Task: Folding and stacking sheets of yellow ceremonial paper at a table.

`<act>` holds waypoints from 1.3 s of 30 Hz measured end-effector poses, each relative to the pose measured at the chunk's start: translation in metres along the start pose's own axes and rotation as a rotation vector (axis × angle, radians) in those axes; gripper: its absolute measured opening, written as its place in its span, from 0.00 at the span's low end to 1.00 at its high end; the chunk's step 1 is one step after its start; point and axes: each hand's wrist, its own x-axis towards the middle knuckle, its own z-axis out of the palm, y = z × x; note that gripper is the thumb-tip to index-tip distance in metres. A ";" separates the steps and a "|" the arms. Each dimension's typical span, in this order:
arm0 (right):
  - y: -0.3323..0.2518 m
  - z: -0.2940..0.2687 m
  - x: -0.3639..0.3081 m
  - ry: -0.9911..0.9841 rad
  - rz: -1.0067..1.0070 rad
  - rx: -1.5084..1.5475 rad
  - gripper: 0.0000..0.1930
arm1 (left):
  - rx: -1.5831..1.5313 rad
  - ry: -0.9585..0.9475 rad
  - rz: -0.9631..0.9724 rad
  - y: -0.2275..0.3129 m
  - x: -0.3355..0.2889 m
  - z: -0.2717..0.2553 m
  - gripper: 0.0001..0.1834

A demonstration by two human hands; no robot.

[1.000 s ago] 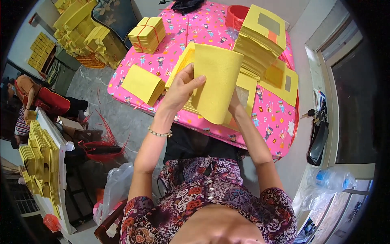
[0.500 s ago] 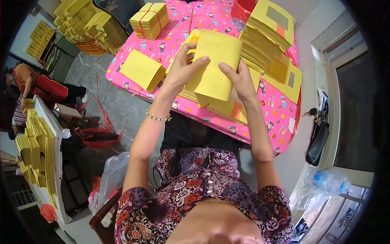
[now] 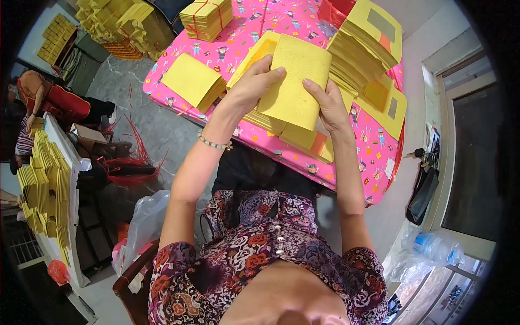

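Between my two hands I hold a folded sheet of yellow paper (image 3: pixel 297 81), curved along its right side, above the pink table. My left hand (image 3: pixel 253 84) grips its left edge, thumb on the face and fingers behind. On the right edge, my right hand (image 3: pixel 329 103) presses its thumb on the front, its fingers mostly hidden behind. Beneath lie more yellow sheets, partly covered; one stack (image 3: pixel 309 142) has an orange strip. Left of my hands rests a small stack of plain yellow paper (image 3: pixel 194 80). A tall leaning stack of yellow paper (image 3: pixel 368 43) stands to the right.
The table (image 3: pixel 271 149) wears a pink patterned cover. A bundle tied with red string (image 3: pixel 207 19) sits at its far left, a red bag (image 3: pixel 331 12) at the far side. Another person (image 3: pixel 51 97) works at a white table on the left. Red string (image 3: pixel 132 162) lies nearby.
The view has shifted slightly, so the table and stacks sit a little differently in it. Both hands keep the same hold on the folded yellow paper.
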 end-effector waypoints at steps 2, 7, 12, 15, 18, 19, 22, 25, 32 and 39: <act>0.001 -0.001 0.001 0.003 0.002 -0.010 0.22 | -0.001 -0.007 0.008 0.001 0.000 -0.001 0.17; -0.003 0.000 -0.001 -0.031 0.005 -0.030 0.23 | -0.020 -0.015 0.018 0.001 -0.003 0.000 0.17; -0.003 0.001 -0.006 -0.031 -0.056 -0.112 0.24 | -0.014 -0.059 0.104 -0.007 -0.005 -0.002 0.22; -0.002 -0.001 -0.008 -0.032 -0.107 -0.168 0.24 | 0.033 -0.022 0.236 -0.011 -0.010 0.005 0.20; -0.007 0.003 -0.008 0.012 -0.140 -0.198 0.24 | 0.059 -0.010 0.344 -0.013 -0.010 0.005 0.19; -0.008 0.004 -0.008 0.012 -0.170 -0.216 0.24 | 0.058 -0.012 0.384 -0.014 -0.009 0.005 0.19; -0.009 0.007 -0.008 0.022 -0.203 -0.260 0.23 | 0.045 0.001 0.449 -0.018 -0.008 0.006 0.19; -0.009 0.006 -0.008 0.024 -0.193 -0.283 0.22 | 0.040 -0.003 0.472 -0.020 -0.008 0.005 0.18; -0.007 0.005 -0.007 -0.004 -0.189 -0.235 0.20 | 0.083 0.045 0.460 -0.025 -0.008 0.010 0.18; -0.010 0.006 -0.015 0.000 -0.159 -0.244 0.19 | 0.100 0.041 0.490 -0.021 -0.016 0.019 0.16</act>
